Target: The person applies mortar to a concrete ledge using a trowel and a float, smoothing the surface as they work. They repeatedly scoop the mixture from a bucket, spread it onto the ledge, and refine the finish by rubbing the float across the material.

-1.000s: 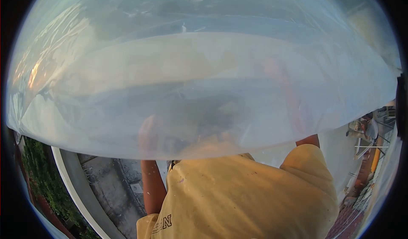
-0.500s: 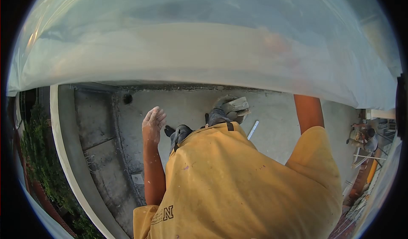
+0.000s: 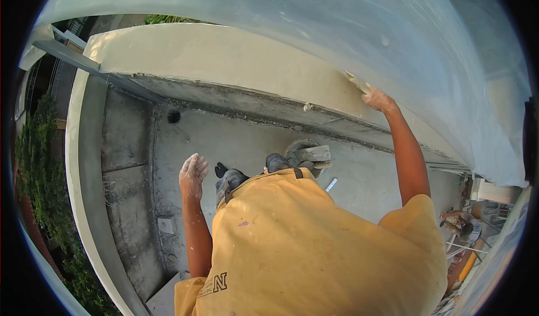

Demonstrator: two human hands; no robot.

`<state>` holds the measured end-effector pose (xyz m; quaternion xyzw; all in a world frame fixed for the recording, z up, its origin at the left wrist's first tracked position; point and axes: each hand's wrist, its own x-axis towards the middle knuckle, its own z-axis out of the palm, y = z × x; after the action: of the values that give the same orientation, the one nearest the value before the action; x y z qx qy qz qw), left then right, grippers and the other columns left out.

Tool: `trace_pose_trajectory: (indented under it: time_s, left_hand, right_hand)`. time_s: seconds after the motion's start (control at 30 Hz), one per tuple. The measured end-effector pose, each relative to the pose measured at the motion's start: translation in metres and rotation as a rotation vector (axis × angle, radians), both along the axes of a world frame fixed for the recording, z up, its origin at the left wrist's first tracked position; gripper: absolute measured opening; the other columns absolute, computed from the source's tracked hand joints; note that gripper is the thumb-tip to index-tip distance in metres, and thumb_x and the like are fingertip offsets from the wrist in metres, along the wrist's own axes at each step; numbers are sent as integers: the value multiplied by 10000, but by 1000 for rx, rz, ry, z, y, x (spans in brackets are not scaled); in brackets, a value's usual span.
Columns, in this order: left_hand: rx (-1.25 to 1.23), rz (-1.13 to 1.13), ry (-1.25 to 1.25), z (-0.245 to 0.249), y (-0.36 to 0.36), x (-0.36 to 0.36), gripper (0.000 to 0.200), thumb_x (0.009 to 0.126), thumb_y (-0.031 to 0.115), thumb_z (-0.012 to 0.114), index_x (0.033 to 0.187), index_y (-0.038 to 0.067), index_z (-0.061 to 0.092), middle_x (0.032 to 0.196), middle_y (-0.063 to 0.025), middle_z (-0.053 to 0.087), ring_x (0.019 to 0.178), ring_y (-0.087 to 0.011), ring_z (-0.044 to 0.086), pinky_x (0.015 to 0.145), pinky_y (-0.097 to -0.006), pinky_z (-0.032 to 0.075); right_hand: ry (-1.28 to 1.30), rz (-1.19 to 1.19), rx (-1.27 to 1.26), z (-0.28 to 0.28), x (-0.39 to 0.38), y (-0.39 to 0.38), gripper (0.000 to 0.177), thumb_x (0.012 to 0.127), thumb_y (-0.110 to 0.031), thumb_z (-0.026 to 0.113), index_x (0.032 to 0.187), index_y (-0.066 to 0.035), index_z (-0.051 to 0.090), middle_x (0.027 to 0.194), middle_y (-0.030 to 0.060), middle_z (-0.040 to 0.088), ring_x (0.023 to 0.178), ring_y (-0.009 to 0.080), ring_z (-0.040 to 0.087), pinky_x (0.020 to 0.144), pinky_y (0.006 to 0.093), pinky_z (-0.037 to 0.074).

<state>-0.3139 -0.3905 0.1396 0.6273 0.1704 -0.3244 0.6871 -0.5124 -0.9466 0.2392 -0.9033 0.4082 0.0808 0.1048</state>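
My right hand is closed around a thin, pale, plaster-caked trowel. It reaches to the smooth beige wall in front of me, and the trowel lies against the wall's face, close to the edge of a clear plastic sheet. White plaster dust coats both hands. Low on the left, my left hand hangs over the concrete floor, with its fingers curled together and nothing visible in them. A small whitish lump sticks to the wall's lower edge.
By my feet stands a round bucket with a grey, plaster-smeared block on it. A white strip lies nearby. Another person is at the lower right, among poles. On the left are a low wall and green foliage.
The plastic sheet covers less of my view, uncovering the wall, my right hand and the trowel. My left hand has shifted slightly down and left in view.
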Motion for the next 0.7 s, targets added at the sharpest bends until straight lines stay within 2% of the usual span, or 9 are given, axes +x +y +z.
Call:
trace_pose_trajectory:
  time_s: [0.1, 0.2, 0.37, 0.47, 0.53, 0.6, 0.67, 0.7]
  left_hand:
    - [-1, 50, 22, -9, 13, -8, 400, 917, 313, 618, 1215, 53, 555, 1113, -92, 613, 958, -185, 610, 808, -293, 492]
    - [3, 60, 31, -11, 20, -9, 402, 917, 311, 616, 1217, 51, 553, 1116, -97, 612, 962, -188, 610, 810, -295, 493]
    - [8, -3, 34, -14, 13, 3, 407, 915, 316, 620, 1218, 52, 553, 1113, -94, 612, 963, -184, 609, 807, -292, 493]
    - [-9, -54, 0, -4, 2, 17, 422, 914, 325, 621, 1226, 50, 549, 1117, -93, 613, 968, -180, 607, 815, -294, 489]
    - [-35, -62, -27, -1, 2, 21, 435, 913, 331, 622, 1234, 47, 545, 1120, -94, 612, 972, -178, 606, 821, -295, 488]
    - [-18, -41, -33, -7, 5, 22, 439, 913, 334, 621, 1236, 46, 544, 1119, -93, 613, 968, -177, 607, 816, -292, 488]
    - [-2, -46, -26, -10, 5, 20, 439, 912, 334, 621, 1235, 46, 546, 1115, -91, 614, 963, -176, 609, 809, -289, 489]
    - [4, -56, -16, -9, 5, 18, 437, 912, 334, 622, 1233, 47, 547, 1112, -89, 615, 960, -176, 609, 804, -288, 490]
  right_hand:
    - [31, -193, -17, 8, -8, -45, 453, 680, -184, 650, 1090, 4, 619, 1039, 240, 642, 990, 361, 617, 915, 397, 473]
    - [47, -235, -29, -1, 18, -46, 459, 670, -193, 656, 1082, 7, 623, 1038, 247, 641, 989, 369, 617, 919, 400, 469]
    - [70, -23, 28, 20, 100, 33, 471, 654, -209, 666, 1068, 13, 629, 1036, 258, 640, 987, 382, 615, 926, 403, 463]
    - [28, 252, -1, 4, 107, 27, 507, 623, -209, 690, 1068, 23, 624, 1003, 256, 646, 955, 383, 621, 904, 403, 470]
    - [-18, 298, 15, 25, 103, 28, 456, 650, -161, 653, 1079, -8, 628, 984, 236, 655, 925, 385, 626, 864, 402, 485]
    - [58, 221, 99, 59, 100, 40, 435, 659, -130, 638, 1082, -28, 630, 963, 224, 658, 911, 388, 627, 851, 409, 491]
    - [-28, 332, -100, 30, 74, 42, 465, 656, -94, 637, 1119, -59, 620, 953, 219, 651, 916, 393, 624, 843, 436, 492]
    - [-14, 303, -140, 1, 65, 45, 481, 651, -95, 644, 1131, -66, 617, 958, 216, 649, 921, 389, 623, 840, 440, 493]
